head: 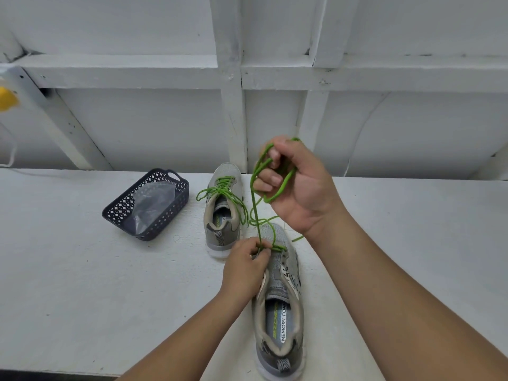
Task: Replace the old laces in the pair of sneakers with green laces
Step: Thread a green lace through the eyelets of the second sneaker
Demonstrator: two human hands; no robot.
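Two grey sneakers stand on a white table [82, 284]. The far sneaker [223, 215] is laced with a green lace whose ends hang loose. The near sneaker [280, 306] lies in front of me, heel toward me, with a green lace [254, 204] through its front eyelets only. My left hand [244, 270] pinches that lace at the sneaker's left eyelet row. My right hand [297, 185] is raised above the sneaker and grips the lace bunched in loops, one strand running taut down to my left fingers.
A dark plastic basket [118, 213] holding a clear plastic bag [151, 204] sits to the left of the far sneaker. A white panelled wall [165, 127] rises behind the table. A yellow object [7, 99] shows at the left edge.
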